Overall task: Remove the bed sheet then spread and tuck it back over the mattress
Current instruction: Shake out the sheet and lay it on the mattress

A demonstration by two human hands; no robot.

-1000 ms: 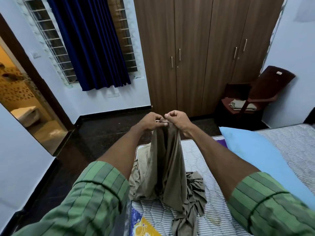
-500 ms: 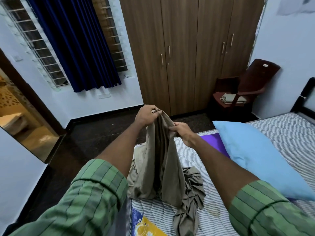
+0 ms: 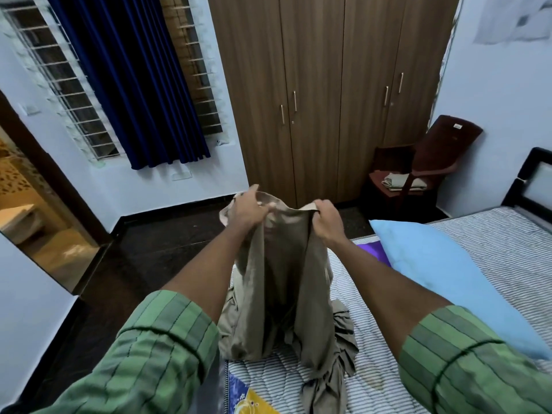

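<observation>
Olive-brown bed sheet (image 3: 280, 282) bunched above the mattress (image 3: 466, 246), lower part heaped on it; we grip its top edge with left hand (image 3: 248, 209) and right hand (image 3: 327, 218), both fists closed.

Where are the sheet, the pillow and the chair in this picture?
sheet (image 3: 283, 294): head view, on the hanging middle fold.
pillow (image 3: 448, 282): head view, on its blue top face.
chair (image 3: 448, 141): head view, on its dark backrest.
</observation>
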